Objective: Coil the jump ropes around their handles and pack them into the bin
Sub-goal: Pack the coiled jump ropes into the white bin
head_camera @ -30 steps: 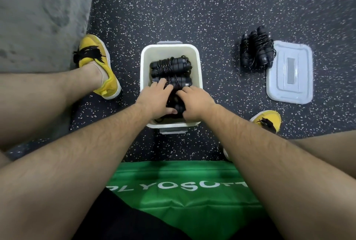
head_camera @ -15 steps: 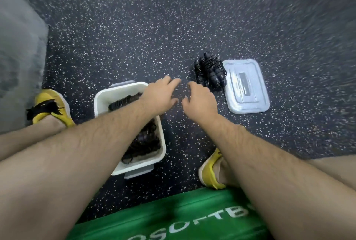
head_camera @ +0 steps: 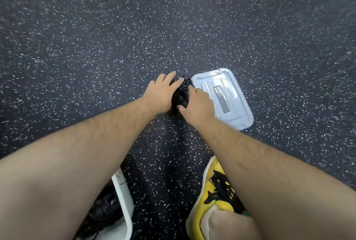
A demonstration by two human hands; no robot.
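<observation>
The fingers of your left hand lie lightly spread over the left flank of the coiled jump ropes, laid on rather than wrapped. The black bundle sits on the floor between your hands, its long axis running away from you. Your right hand curls round its right side, thumb at the near end, just beside the lid. The bin lies near-left, under your left forearm.

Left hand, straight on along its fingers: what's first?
The coiled jump ropes, which the left hand is touching; beyond them only speckled floor, apparently passing left of the lid.
</observation>
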